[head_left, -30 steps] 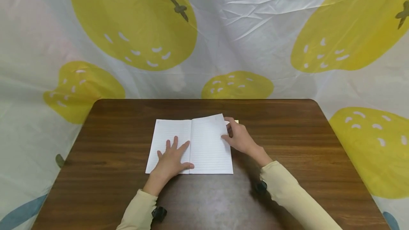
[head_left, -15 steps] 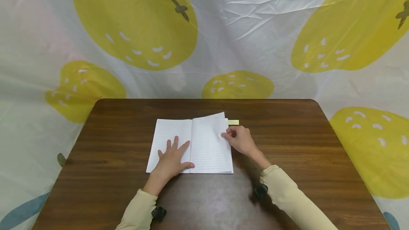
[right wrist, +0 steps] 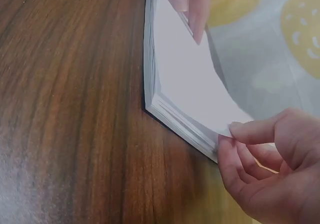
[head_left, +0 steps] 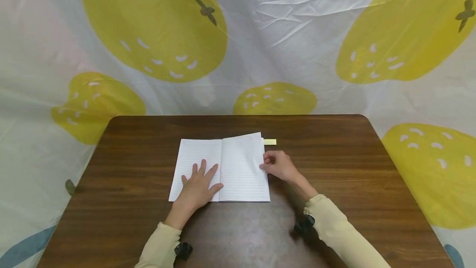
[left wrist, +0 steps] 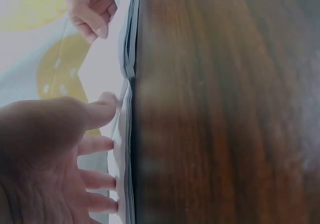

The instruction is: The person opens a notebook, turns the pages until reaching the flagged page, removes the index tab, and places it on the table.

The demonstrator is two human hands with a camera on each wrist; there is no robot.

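My flat left hand pinned the open notebook; my right hand pinched one page's edge, mid-turn; lifting it over probably came next.

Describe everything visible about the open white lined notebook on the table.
The open white lined notebook lies flat on the dark wooden table, near its middle, both visible pages ruled and blank. It looks like thin paper; the right wrist view shows a thick stack of leaves on its right side. The left hand rests flat on the left page by the spine. The right hand pinches the right page's outer edge. A small yellow strip lies beside its far right corner.
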